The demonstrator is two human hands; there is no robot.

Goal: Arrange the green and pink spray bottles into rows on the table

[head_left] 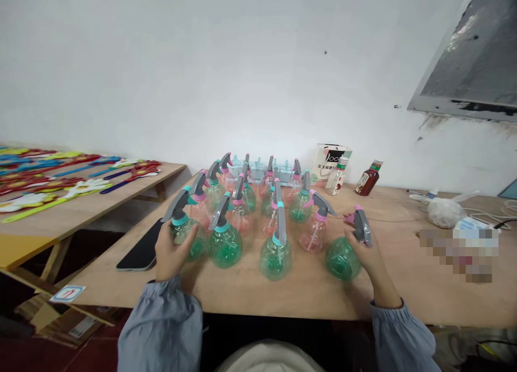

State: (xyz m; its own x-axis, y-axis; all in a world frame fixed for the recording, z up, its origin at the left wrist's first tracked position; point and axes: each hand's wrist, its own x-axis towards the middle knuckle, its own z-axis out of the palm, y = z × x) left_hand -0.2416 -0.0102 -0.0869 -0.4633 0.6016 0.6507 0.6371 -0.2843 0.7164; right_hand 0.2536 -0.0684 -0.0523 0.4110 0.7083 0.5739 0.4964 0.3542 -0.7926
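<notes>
My left hand (173, 251) is wrapped around the near side of a green spray bottle (197, 247) with a grey and teal trigger head, at the front left. At the front right my right hand (367, 251) grips another green spray bottle (343, 260), tilted, with a pink and grey head. Between the hands, in the front row, stand a green spray bottle with a teal collar (225, 247) and another green one (275, 261). A pink spray bottle (313, 234) is left of my right hand. Several more pink and green bottles stand behind, partly hiding one another.
A black phone (139, 248) lies left of my left hand. Behind the bottles are a light-blue tray (258, 170), a printed box (323, 165) and a brown bottle (368, 179). A plastic bag (444, 213) lies right. Colourful hand-shaped items (81, 186) cover a side table (81, 213).
</notes>
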